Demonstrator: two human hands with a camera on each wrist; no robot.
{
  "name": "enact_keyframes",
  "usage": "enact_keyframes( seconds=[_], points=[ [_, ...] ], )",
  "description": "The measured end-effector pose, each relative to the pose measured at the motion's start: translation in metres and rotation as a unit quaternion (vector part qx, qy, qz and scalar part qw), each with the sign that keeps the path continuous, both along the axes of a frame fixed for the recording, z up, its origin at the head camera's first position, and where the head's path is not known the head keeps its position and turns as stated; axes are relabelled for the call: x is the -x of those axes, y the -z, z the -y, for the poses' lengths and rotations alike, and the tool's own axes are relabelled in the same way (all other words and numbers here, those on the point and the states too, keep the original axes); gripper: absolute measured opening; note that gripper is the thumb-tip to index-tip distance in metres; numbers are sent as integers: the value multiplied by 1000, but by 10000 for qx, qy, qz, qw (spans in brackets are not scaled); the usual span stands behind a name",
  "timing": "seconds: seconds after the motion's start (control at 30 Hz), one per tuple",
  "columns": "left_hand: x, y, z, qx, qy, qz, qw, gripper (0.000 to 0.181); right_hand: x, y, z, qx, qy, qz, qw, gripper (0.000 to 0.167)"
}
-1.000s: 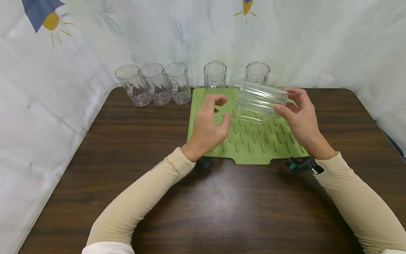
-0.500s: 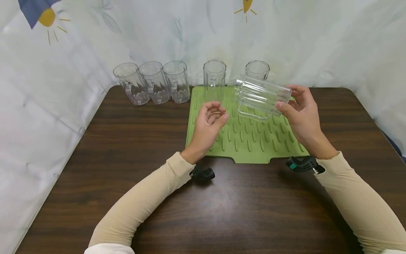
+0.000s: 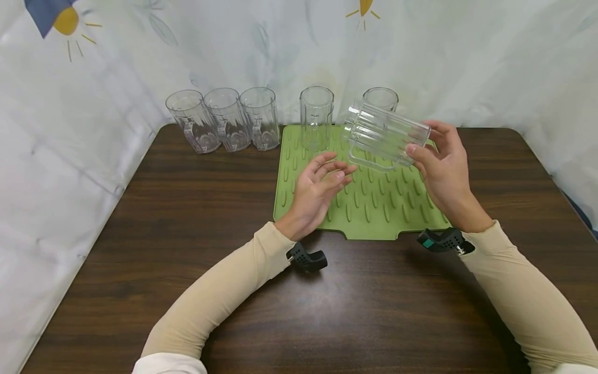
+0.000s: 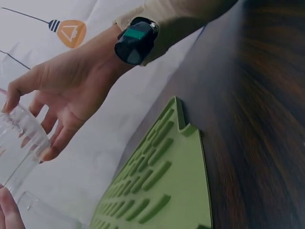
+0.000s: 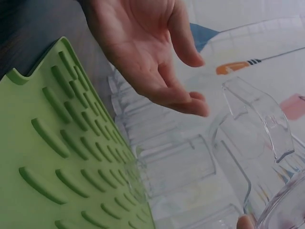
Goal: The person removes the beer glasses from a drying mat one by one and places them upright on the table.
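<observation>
Above the rear half of the green ridged drying mat [image 3: 371, 228], one clear faceted mug [image 3: 385, 136] is held in the air, tilted close to horizontal, handle on its lower, near side. Right hand [image 3: 446, 174]: thumb on the near face, fingers round the far side, clamped on the mug's right end. Left hand [image 3: 318, 195]: grips nothing; fingers loosely bent, thumb apart from them in the right wrist view, where a gap shows between fingertips and mug.

Behind the held mug: a second clear mug [image 3: 380, 96], upright, base obscured. To its left, a third mug [image 3: 316, 119], upright on the mat's back edge. Left of the mat, a row of three handled mugs [image 3: 227, 122] stands close together on the dark wood-grain table [image 3: 359, 306]. Printed white curtain [image 3: 486, 62] behind. A black wrist camera [image 3: 308, 259] sits below the left cuff.
</observation>
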State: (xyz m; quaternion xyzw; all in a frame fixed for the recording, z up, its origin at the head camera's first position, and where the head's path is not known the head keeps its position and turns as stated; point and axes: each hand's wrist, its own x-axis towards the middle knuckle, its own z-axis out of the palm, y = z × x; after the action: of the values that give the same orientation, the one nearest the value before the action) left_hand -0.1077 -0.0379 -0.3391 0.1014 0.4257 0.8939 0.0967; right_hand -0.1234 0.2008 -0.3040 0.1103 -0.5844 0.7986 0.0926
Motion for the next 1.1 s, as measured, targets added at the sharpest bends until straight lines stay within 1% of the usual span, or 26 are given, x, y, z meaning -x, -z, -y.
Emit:
enact_keyframes(
  seconds=[0.13,0.2,0.37,0.53,0.57,0.6,0.7,0.77,0.9,1.1],
  points=[
    [-1,-2,-6,-344,66,24,9994,42,0,-1,3,169,-36,21,9998,45],
    [-1,-2,-9,-505,119,13,9987,39,0,-1,4,179,-18,29,9998,45],
    [-2,-4,-15,-675,304,-51,9972,35,1,-2,7,211,9,31,9998,45],
    [-1,-5,-20,-793,438,-186,9957,49,2,-1,9,209,38,31,9998,44],
    [-1,-5,-21,-835,464,-208,9952,50,2,-1,9,243,37,34,9997,44],
    [-1,-5,-21,-882,488,-226,9947,49,2,-1,10,253,32,34,9997,44],
    [-1,-5,-24,-1016,555,-260,9929,38,3,-2,11,172,23,27,9998,43],
    [-2,-5,-25,-1037,563,-292,9926,35,3,-2,13,115,16,34,9999,42],
    [-2,-8,-27,-1014,523,-302,9930,36,3,-2,15,24,54,63,10000,42],
    [-2,-11,-32,-1058,276,-57,9940,36,3,1,19,-78,45,145,9999,41]
  ],
)
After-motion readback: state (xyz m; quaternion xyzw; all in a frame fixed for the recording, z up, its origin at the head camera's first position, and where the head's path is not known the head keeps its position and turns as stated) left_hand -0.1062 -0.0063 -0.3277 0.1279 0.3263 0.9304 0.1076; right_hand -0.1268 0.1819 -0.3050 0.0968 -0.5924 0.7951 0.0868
